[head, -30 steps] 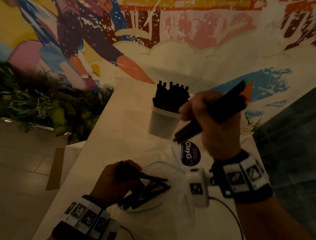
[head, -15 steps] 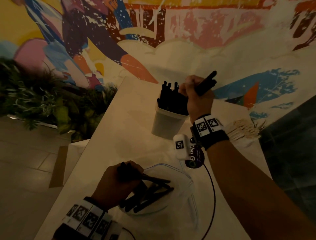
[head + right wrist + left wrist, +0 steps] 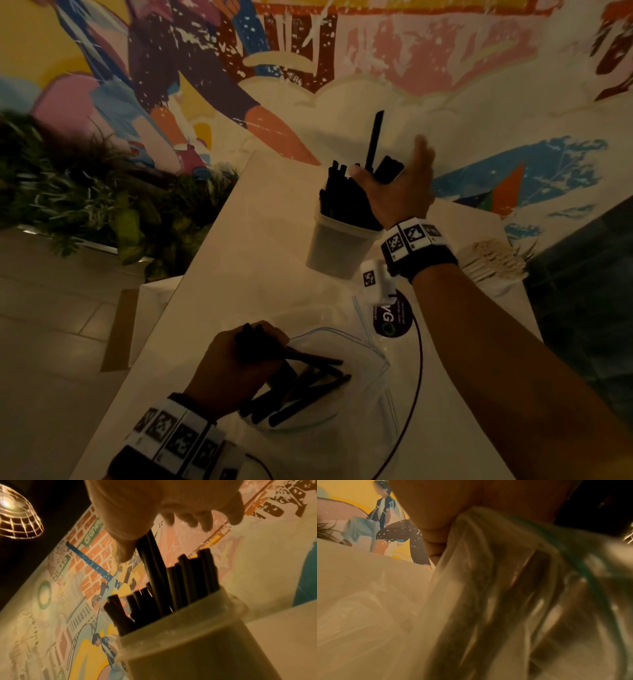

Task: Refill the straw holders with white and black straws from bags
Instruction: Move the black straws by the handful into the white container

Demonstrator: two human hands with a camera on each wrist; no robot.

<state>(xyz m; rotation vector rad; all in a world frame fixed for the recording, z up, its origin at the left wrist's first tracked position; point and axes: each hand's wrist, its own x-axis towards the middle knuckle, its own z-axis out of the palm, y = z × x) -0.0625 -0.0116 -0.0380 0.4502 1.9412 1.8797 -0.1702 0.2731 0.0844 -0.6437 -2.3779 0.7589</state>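
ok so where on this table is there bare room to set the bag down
Bare tabletop lies left of the straw holder, running from the far corner toward the left hand. It is crowded on the right: the clear bag of black straws, the round sticker, the cable and the pale straw pile.
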